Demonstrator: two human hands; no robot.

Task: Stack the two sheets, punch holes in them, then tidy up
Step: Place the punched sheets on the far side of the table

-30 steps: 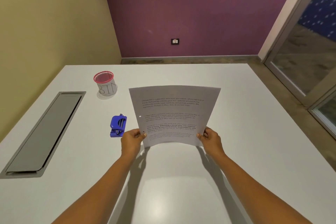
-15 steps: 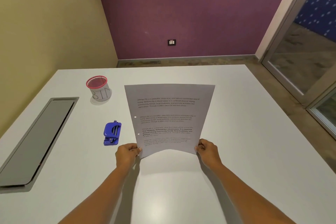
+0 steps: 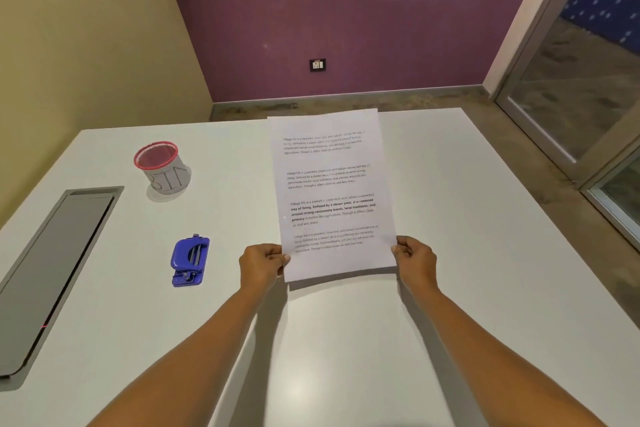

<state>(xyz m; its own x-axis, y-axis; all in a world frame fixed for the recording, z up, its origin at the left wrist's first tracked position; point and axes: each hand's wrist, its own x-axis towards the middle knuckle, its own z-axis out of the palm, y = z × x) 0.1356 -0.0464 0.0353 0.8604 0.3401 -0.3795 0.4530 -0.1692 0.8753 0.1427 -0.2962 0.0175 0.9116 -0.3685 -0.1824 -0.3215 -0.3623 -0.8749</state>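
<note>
Sheets [image 3: 332, 184] held up off the table [image 3: 467, 253] at 12 o'clock, a hand on each lower corner.
Left hand [image 3: 261, 265] pinches the lower left edge and right hand [image 3: 415, 262] pinches the lower right. White printed paper with four text blocks, one partly bold, and a pale dot near the left edge that may be a punched hole. Judged light, thin, floppy and easily creased, so best gripped at two edges. Cannot tell whether one sheet or two. Blue hole punch [image 3: 189, 262] lies at 9 o'clock of the left hand.

punch [image 3: 190, 261]: blue | cup [image 3: 162, 166]: red-rimmed | wall [image 3: 346, 10]: purple | table [image 3: 450, 253]: white
</note>
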